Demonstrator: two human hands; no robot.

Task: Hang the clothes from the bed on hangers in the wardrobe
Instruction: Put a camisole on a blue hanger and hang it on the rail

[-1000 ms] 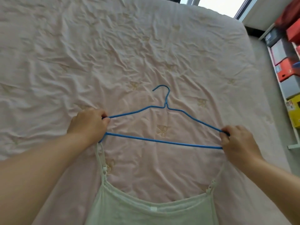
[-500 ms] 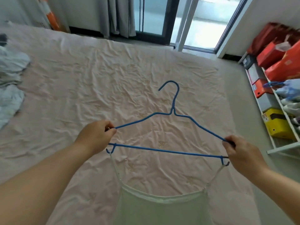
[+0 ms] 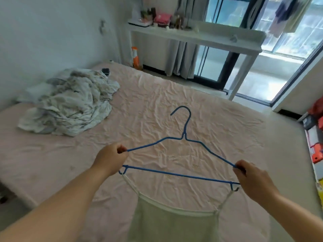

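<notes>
Each hand pinches an end of the blue hanger (image 3: pixel 181 175), left hand (image 3: pixel 111 158) and right hand (image 3: pixel 251 180) alike. Below them the pale camisole (image 3: pixel 173 222), flat on the bed (image 3: pixel 157 102) a second ago, now dangles lifted, ready for the wardrobe; beyond the left hand more clothes (image 3: pixel 70 105) wait

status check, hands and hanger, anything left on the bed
Both hands, left and right, grip blue hanger ends. Camisole hangs by straps. Crumpled pile on bed.

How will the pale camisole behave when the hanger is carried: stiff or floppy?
Probably floppy: the camisole hangs limp from thin straps on the blue hanger. Likely light, since the wire bar looks straight. The straps sit in small end hooks, so tilting may slip them.
</notes>
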